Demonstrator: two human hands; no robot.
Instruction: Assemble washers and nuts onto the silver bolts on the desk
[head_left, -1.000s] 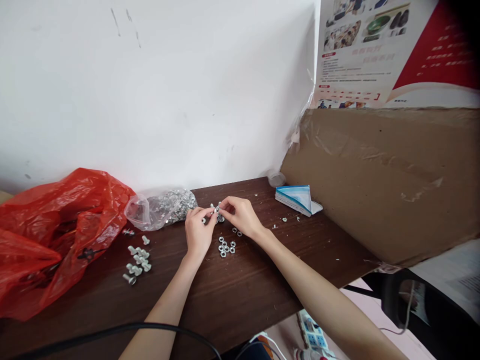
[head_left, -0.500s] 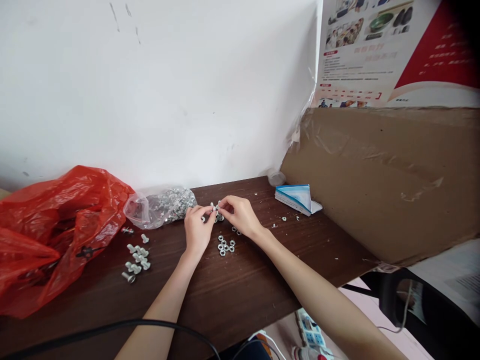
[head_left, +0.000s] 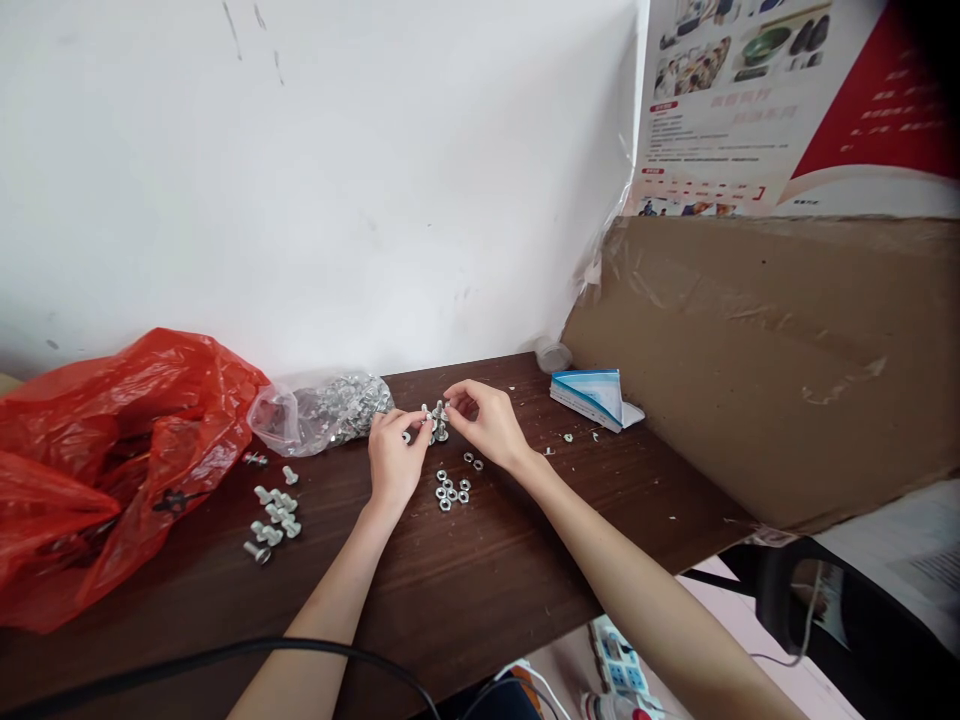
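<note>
My left hand (head_left: 396,452) pinches a small metal piece, apparently a bolt, between thumb and fingertips. Just right of it, my right hand (head_left: 489,425) has its thumb and fingertips close together beside a cluster of upright bolts (head_left: 441,432); whether anything sits between them is too small to tell. A group of loose hex nuts (head_left: 451,492) lies below the hands, with two more nuts (head_left: 473,461) by my right wrist. Several bolts (head_left: 277,515) lie in a pile at the left.
A red plastic bag (head_left: 187,400) and a clear bag of metal parts (head_left: 345,405) lie at the left and back. A folded blue-white packet (head_left: 592,397) is near the cardboard (head_left: 765,370) on the right. A black cable (head_left: 247,647) crosses the front.
My right hand has moved slightly right and up, away from the left fingertips, uncovering more of the bolt cluster. My left hand has hardly moved.
</note>
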